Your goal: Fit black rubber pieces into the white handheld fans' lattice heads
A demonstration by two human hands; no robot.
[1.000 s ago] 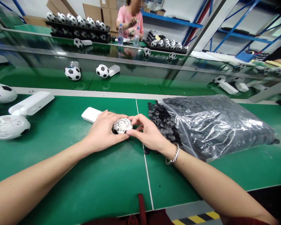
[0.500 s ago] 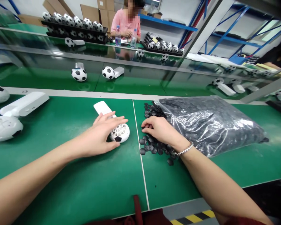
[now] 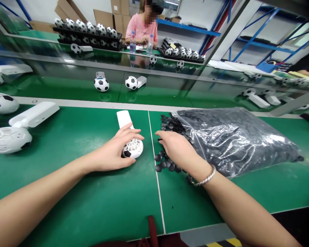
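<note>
A white device with a football-shaped head (image 3: 136,150) and a flat white handle (image 3: 124,119) lies on the green table. My left hand (image 3: 122,147) curls around the head's left side, thumb in front and fingers over the top. White open lattice and a black patch show on that head. Over a pile of small black pentagon pieces (image 3: 167,164), my right hand (image 3: 176,145) has its fingertips pinched, and a dark bit of one piece shows beneath them. A clear plastic bag (image 3: 237,140) full of such pieces lies right of that hand, its mouth towards the pile.
More white football-headed devices (image 3: 36,115) lie at the left. Behind the table edge runs a shiny green belt (image 3: 77,85) carrying several footballs. Across it, a person in pink (image 3: 141,29) sits between black racks (image 3: 92,41) of footballs, near two water bottles (image 3: 133,43).
My right hand has risen slightly from the pile, with its fingers stretched further left. The device under my left hand has turned a little, its handle swinging right. The camera view has shifted slightly.
</note>
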